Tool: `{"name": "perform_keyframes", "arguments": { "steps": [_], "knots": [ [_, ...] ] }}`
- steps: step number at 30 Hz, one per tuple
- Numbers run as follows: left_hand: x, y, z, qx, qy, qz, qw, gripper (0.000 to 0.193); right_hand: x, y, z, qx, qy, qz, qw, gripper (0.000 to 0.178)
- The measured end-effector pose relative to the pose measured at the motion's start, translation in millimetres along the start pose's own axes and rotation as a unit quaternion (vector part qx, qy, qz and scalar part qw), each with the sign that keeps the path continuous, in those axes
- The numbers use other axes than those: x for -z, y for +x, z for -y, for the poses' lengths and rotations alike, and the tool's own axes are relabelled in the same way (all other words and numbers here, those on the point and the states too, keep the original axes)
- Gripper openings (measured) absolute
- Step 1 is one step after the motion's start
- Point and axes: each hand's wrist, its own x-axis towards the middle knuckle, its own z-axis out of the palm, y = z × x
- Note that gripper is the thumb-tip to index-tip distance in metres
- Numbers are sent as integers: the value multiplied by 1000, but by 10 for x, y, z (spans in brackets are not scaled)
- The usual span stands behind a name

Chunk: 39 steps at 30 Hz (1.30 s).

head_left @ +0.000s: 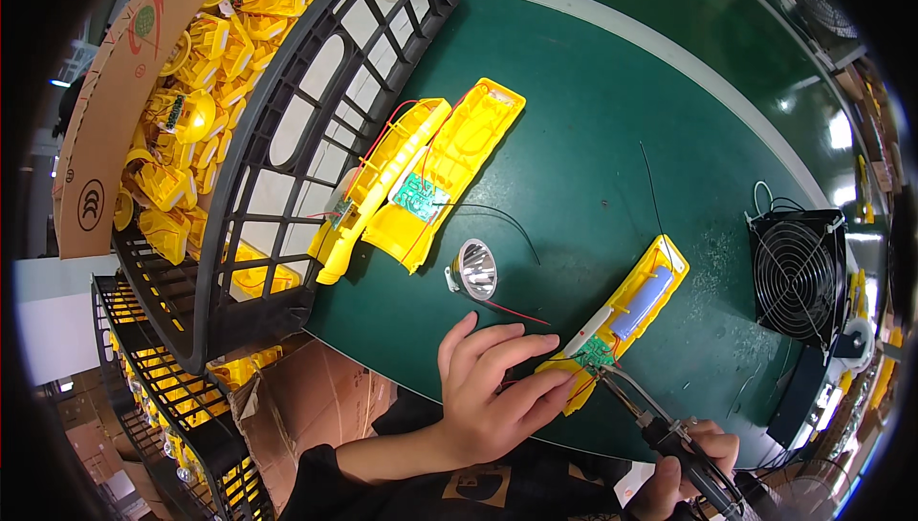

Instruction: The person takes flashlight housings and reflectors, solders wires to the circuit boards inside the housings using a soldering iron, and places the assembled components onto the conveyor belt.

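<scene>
My right hand (690, 468) is closed round the black handle of a soldering iron (660, 430), with a thin metal tube beside its tip. The tip meets a small green circuit board (595, 353) in a yellow plastic casing half (675, 255). A blue cylindrical battery (643, 301) lies in that casing. My left hand (488, 392) has its thumb and index finger on either side of the casing's near end, its other fingers stretched out. A red wire runs by the thumb. A silvery reflector cup (477, 270) with a red wire lies beyond my left hand.
Two yellow casing parts (449, 162) with wires and a green board lie farther left. A black plastic crate (316, 129) and a cardboard box (105, 129) heaped with yellow parts (206, 72) stand at left. At right is a black fan (796, 274) on the green table (593, 139).
</scene>
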Motion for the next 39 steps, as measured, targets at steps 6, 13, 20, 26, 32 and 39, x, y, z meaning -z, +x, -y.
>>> {"name": "perform_keyframes", "arguments": {
  "steps": [6,13,20,26,32,39],
  "knots": [
    [17,-10,5,5,2,1,1000,22,-168,39,36,23,33,-93,995,41],
    [9,-17,-2,-2,9,1,1000,21,-127,90,19,34,15,-116,993,46],
    [2,-18,-1,-5,9,7,1000,20,-39,74,34,13,55,-67,996,43],
    [62,42,-13,-13,-2,24,1000,24,-137,127,43,12,41,-125,991,45],
    [93,423,-378,74,67,166,981,44,125,43,-342,40,102,-181,977,43],
    [232,785,-468,93,81,210,970,35,321,81,-188,-53,111,-159,980,36]
  ]
}}
